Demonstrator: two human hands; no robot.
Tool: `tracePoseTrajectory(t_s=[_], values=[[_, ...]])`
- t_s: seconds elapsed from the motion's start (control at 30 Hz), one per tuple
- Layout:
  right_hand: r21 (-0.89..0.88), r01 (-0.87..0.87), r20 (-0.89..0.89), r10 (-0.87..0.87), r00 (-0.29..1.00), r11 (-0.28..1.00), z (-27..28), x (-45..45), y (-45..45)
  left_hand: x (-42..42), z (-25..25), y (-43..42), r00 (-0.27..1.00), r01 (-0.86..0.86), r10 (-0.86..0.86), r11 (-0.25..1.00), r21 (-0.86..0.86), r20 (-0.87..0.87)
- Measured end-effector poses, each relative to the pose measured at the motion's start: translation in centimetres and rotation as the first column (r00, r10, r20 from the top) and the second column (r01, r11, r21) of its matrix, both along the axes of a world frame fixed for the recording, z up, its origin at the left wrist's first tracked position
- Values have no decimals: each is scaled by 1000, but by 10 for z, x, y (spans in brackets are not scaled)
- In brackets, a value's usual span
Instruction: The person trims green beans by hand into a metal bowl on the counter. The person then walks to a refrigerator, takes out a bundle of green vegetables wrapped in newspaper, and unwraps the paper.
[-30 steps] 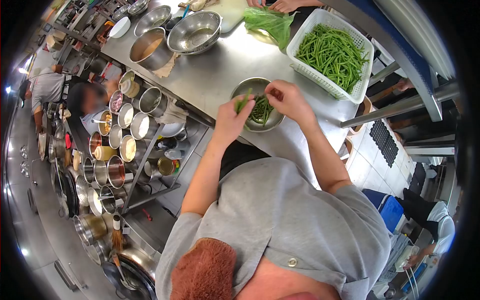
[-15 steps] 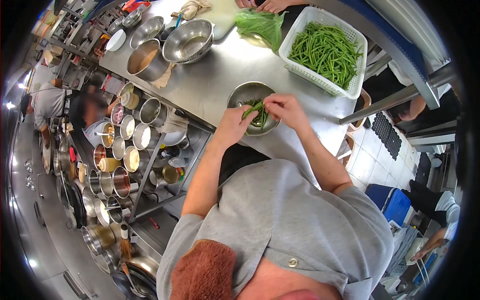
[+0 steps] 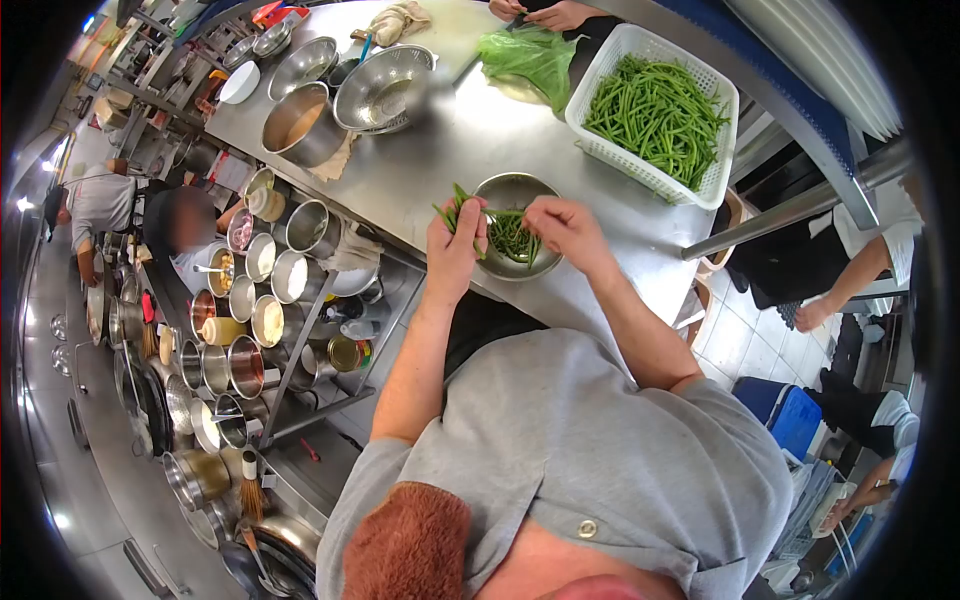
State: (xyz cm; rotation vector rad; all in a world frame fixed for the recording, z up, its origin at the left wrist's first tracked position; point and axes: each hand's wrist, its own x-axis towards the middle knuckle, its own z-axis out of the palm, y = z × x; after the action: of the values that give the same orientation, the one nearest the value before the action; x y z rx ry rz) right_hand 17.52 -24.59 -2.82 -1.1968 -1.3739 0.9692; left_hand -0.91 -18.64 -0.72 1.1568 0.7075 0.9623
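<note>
Several green beans [image 3: 462, 196] were pinched between thumb and fingers of the left hand [image 3: 452, 246], their tips fanning toward the far edge of the counter [image 3: 450, 168]. One slim bean [image 3: 503, 212] lay nearly level, its long axis running left to right toward the right hand [image 3: 570, 231], whose thumb and fingertips were pressed together; whether they gripped its end could not be told. Beneath sat one metal bowl [image 3: 515, 187] by the counter's near edge, containing green pieces [image 3: 513, 240]. One white basket [image 3: 625, 160], heaped with beans too many to count, stood at the right edge.
</note>
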Motion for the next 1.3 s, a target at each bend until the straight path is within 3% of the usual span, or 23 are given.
tracePoseTrajectory(t_s=[0.03, 0.07, 0.1, 0.17, 0.2, 0.23, 0.27, 0.3, 0.37, 0.4, 0.43, 0.47, 0.53, 0.57, 0.6, 0.67, 0.8, 0.9, 0.97, 1.1, 1.17, 1.23, 1.3], values=[[-95, -17, -379, -21, 925, 995, -1, 4, 2, 0, 1, -2, 998, -16, 15, 1000, 18, 61], [-174, -67, -698, -75, 713, 982, -2, 9, 4, -2, 4, -2, 998, -15, 14, 1000, 19, 62], [-172, -66, -698, -75, 713, 983, -1, 14, 7, -6, 9, -1, 988, -68, 68, 998, -7, 141], [-151, 184, -526, -237, 817, 971, 4, 23, 15, -16, 18, 5, 967, -121, 125, 992, -31, 224], [-143, 180, -524, -229, 820, 973, 8, 24, 22, -24, 22, 8, 964, -73, 98, 991, -109, 248], [-32, 98, -107, -100, 989, 995, 11, 23, 27, -31, 24, 8, 960, -24, 75, 982, -188, 271], [35, -26, 342, 12, 940, 999, 14, 21, 30, -37, 20, 7, 940, 30, 38, 981, -194, 339], [46, -32, 342, 15, 940, 998, -2, 22, 34, -39, 17, 6, 940, 24, 41, 983, -184, 339], [219, -207, 839, -76, 539, 954, -49, 31, 52, -38, 12, 2, 929, 49, 87, 934, -354, 359], [107, -193, 921, -24, 388, 975, -51, 25, 54, -34, 11, -3, 941, -19, 137, 933, -360, 308], [19, -195, 933, 53, 356, 981, -44, 20, 57, -31, 8, -9, 943, -110, 210, 928, -356, 259], [-67, -213, 939, 133, 318, 975, -38, 14, 59, -35, 2, -10, 958, -71, 163, 932, -355, 235], [-38, -230, 946, 109, 305, 973, -36, 15, 60, -37, -1, -12, 952, -80, 195, 904, -419, 237], [-77, -214, 920, 152, 361, 974, -14, 11, 55, -44, -5, -11, 944, 48, 84, 922, -384, 320], [-215, -104, 915, 237, 327, 971, -11, 12, 57, -43, -11, -9, 934, 97, 52, 915, -391, 354], [-83, -127, 894, 130, 429, 988, 3, 13, 47, -40, -10, -10, 954, 106, 27, 902, -419, 298], [31, -134, 874, 39, 485, 991, 14, 6, 31, -25, -13, -14, 979, 130, -66, 931, -342, 192], [49, -151, 924, 12, 383, 987, 5, 1, 27, -19, -12, -16, 988, 135, -105, 944, -302, 113], [-77, -156, 977, 105, 186, 985, -19, 10, 37, -19, -11, -15, 980, 186, -154, 931, -313, 124], [-96, -178, 973, 131, 193, 979, 4, 12, 35, -23, -15, -12, 984, 176, -161, 923, -341, 74], [-24, -230, 959, 87, 268, 973, 15, 9, 31, -21, -18, -13, 982, 182, -156, 926, -330, 104], [-37, -234, 977, 84, 195, 972, -9, 11, 36, -19, -20, -15, 979, 187, -151, 929, -320, 135], [-48, -232, 989, 80, 127, 972, -24, 16, 44, -16, -21, -14, 928, 335, -243, 876, -347, 283]])
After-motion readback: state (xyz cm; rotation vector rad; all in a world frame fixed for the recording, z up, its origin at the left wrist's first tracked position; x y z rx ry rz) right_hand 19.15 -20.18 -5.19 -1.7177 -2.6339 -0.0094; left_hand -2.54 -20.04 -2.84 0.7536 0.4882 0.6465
